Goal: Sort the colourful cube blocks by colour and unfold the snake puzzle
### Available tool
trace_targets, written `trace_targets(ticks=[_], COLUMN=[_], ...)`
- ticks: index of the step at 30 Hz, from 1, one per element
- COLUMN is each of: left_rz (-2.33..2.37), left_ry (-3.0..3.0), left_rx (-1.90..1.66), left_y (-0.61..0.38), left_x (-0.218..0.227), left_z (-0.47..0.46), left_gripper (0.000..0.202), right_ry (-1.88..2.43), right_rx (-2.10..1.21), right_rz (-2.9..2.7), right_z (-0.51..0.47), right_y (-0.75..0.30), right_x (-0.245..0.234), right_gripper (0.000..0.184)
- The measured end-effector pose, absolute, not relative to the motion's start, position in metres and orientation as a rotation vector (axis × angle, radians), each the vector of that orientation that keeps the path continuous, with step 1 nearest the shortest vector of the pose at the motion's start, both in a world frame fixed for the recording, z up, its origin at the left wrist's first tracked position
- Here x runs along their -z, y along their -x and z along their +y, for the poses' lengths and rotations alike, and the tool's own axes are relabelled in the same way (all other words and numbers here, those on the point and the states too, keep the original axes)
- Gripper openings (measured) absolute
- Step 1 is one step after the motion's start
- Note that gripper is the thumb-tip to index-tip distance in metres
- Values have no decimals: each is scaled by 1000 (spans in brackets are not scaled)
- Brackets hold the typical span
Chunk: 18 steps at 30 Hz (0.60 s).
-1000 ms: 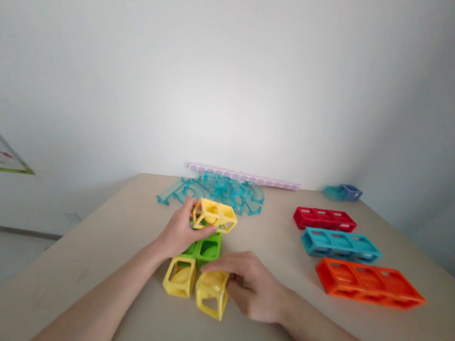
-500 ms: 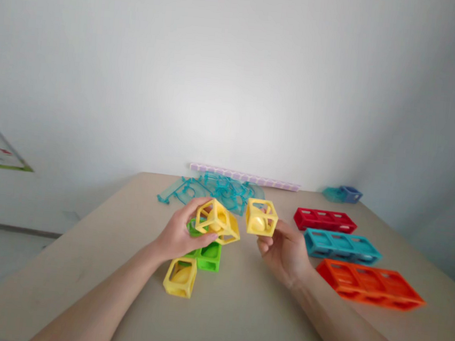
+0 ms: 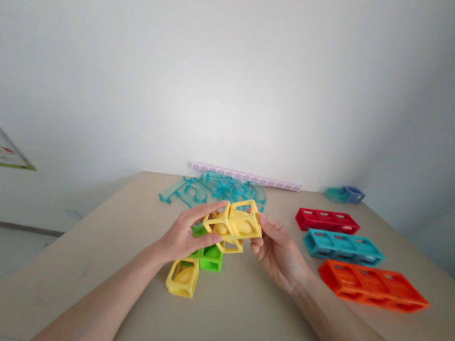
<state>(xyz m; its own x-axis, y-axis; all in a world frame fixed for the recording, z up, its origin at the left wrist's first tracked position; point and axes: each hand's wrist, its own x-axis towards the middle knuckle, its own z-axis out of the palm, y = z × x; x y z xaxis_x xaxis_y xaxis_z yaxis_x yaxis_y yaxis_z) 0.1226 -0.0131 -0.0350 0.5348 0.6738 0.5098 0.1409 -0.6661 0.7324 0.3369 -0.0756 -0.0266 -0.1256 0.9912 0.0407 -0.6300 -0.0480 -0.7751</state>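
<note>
My left hand (image 3: 183, 236) grips a yellow double frame block (image 3: 218, 230) lifted above the table. My right hand (image 3: 280, 250) holds a single yellow cube block (image 3: 245, 221) pressed against the right side of that double block. Below them a green frame block (image 3: 209, 254) lies on the beige table (image 3: 238, 311), partly hidden by my left hand. Another yellow cube block (image 3: 182, 277) stands on the table just in front of the green one.
Long frame blocks lie at the right: red (image 3: 327, 221), teal (image 3: 343, 246), orange (image 3: 373, 284). A heap of clear teal track pieces (image 3: 210, 187) and a purple strip (image 3: 246, 176) lie at the back by the wall. Small blue pieces (image 3: 346, 193) sit far right.
My right hand picked up a yellow cube from the table front, raised it, and brought it left against the double block in my left hand, which tilted slightly.
</note>
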Motion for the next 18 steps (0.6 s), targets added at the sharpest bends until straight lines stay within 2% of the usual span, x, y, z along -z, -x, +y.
trace_targets(ticks=[7, 14, 16, 18], left_rz=[538, 541, 575, 618], left_ry=[-2402, -2317, -2193, -2020], left_rx=[-1060, -1033, -1060, -1114], left_y=[-120, -121, -124, -128], left_x=[36, 37, 37, 37], left_z=[-9, -9, -9, -10], left_gripper=[59, 59, 58, 57], right_ry=[523, 568, 608, 682], right_rx=[-1584, -1591, -1513, -1257], right_rz=[-773, -794, -855, -982], right_z=[-75, -74, -75, -80], right_y=[-335, -333, -330, -327], right_x=[29, 29, 28, 30], right_gripper=[21, 26, 32, 40])
